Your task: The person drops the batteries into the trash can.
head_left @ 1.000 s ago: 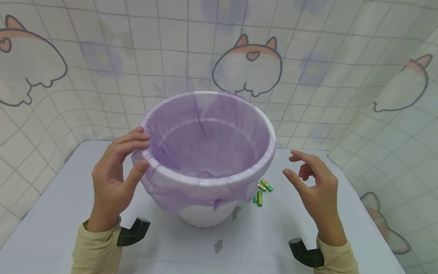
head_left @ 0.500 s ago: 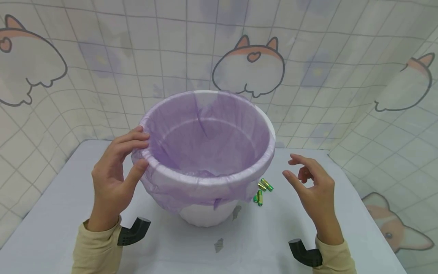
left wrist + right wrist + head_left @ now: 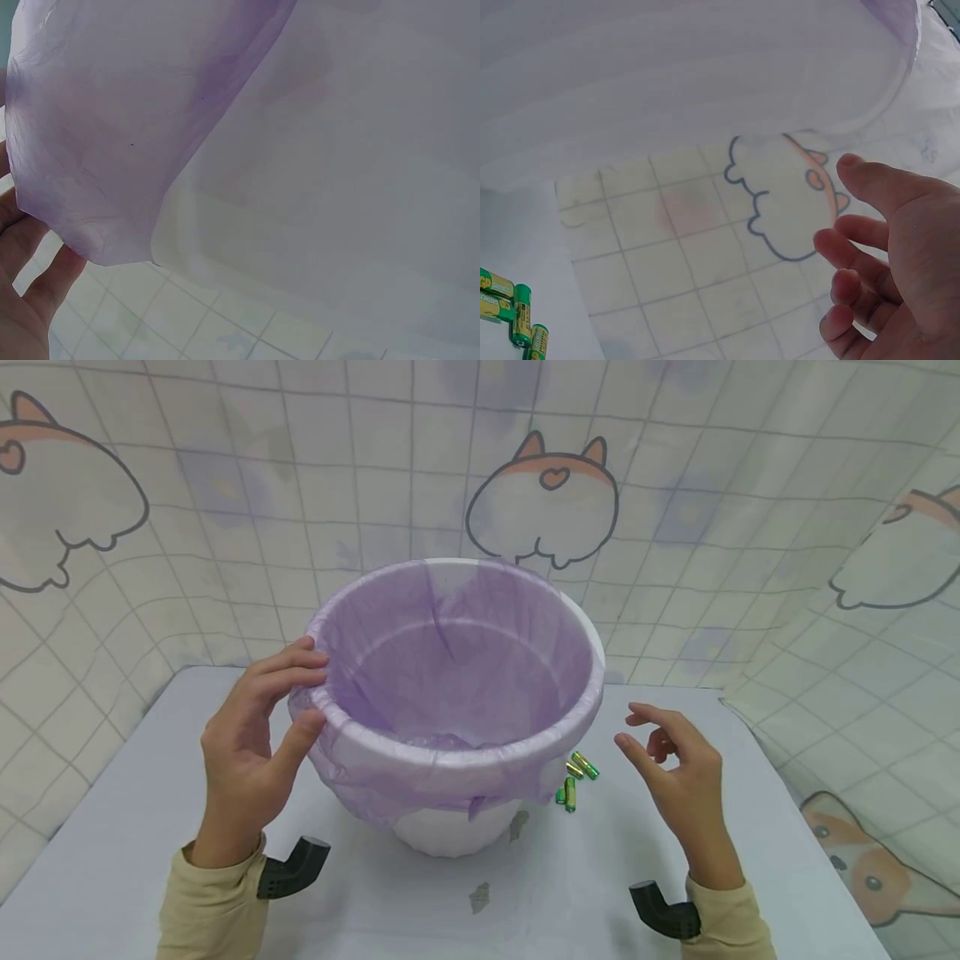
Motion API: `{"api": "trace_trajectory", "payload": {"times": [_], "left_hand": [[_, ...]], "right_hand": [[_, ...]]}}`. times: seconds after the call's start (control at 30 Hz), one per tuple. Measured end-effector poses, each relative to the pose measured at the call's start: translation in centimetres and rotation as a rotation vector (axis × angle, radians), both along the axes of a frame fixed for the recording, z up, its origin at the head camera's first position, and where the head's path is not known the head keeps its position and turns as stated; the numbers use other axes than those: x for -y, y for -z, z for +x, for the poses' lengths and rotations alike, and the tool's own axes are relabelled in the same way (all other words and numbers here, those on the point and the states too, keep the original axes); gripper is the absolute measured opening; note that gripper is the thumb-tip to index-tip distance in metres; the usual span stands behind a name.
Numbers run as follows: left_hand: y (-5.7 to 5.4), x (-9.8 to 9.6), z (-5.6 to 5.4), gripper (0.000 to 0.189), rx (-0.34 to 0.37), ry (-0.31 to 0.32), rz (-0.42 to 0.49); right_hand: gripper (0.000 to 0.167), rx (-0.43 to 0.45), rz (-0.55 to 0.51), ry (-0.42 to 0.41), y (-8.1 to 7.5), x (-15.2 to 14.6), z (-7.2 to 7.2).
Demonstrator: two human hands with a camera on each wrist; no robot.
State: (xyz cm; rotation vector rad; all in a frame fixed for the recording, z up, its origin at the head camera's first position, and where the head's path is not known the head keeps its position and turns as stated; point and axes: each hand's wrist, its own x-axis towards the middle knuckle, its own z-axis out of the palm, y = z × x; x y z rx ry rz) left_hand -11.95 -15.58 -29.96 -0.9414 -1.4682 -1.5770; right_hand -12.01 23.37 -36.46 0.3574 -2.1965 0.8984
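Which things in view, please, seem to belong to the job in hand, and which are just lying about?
Apparently in the job:
white bin
purple liner, folded over most of the rim
left hand, touching the lined rim
right hand, nearby, holding nothing

Apparently lying about, untouched:
green-and-gold batteries, on the table beside the bin

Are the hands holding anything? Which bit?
The left hand holds the lined bin by the left side of its rim; the right hand holds nothing.
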Motion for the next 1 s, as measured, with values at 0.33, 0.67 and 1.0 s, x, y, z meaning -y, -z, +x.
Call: {"api": "trace_trajectory", "payload": {"times": [0.33, 0.67, 1.0], "left_hand": [[-0.1, -0.1, 0.0, 0.029, -0.002, -0.001, -0.002], [-0.1, 0.0, 0.1, 0.029, 0.003, -0.012, -0.004], [-0.1, -0.1, 0.0, 0.029, -0.004, -0.005, -0.009]], "right_hand": [[0.040, 0.017, 0.009, 0.009, 0.7, -0.2, -0.5], [0.038, 0.062, 0.021, 0.031, 1.7, -0.4, -1.1], [0.038, 0.078, -0.004, 0.024, 2.5, -0.7, -1.6]]}}
